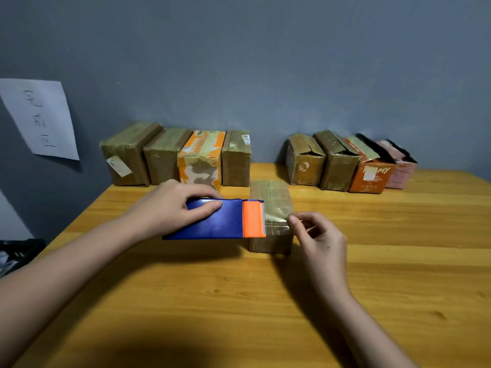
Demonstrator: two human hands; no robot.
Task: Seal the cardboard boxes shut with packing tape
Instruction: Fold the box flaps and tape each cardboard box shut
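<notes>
Cardboard boxes [271, 208]: nine; tape dispenser [215, 220]: one; two hands.

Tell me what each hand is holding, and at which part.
The left hand grips the blue and orange plastic tape dispenser at its blue rear end. The right hand pinches the free end of the clear packing tape over the brown cardboard box.

Wall paper [39, 118] cut off left; writing blurred.

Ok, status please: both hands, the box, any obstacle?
Left hand grips blue-orange plastic tape dispenser. Right hand pinches tape end over brown cardboard box. Nothing in the way.
</notes>
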